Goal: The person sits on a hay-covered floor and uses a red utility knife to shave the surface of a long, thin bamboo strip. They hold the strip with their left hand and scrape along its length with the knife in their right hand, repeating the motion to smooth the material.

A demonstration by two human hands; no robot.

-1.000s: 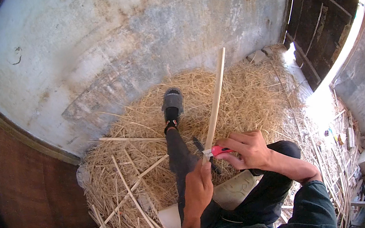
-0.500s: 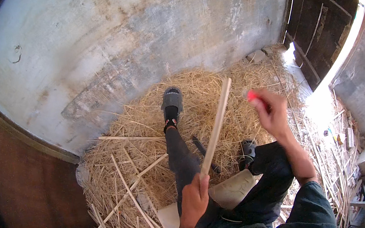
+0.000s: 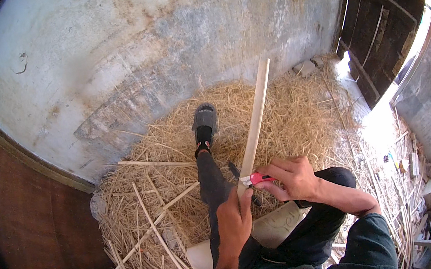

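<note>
A long pale strip of split bamboo or wood slants up and away from my lap. My left hand is closed round its lower end. In my right hand is a red-handled utility knife, gripped with fingers curled over it. The knife's front end meets the strip just above my left fingers; its blade is too small to make out well. Behind the strip, a dark elongated object lies on the shavings, partly hidden.
Curly shavings cover the floor up to a stained wall. Loose strips lie crossed at left, beside a brown panel. My sandalled foot rests ahead. A dark plank door stands at far right.
My right hand has come down and left, bringing the utility knife against the strip. The strip's far end now reaches higher, toward the wall.
</note>
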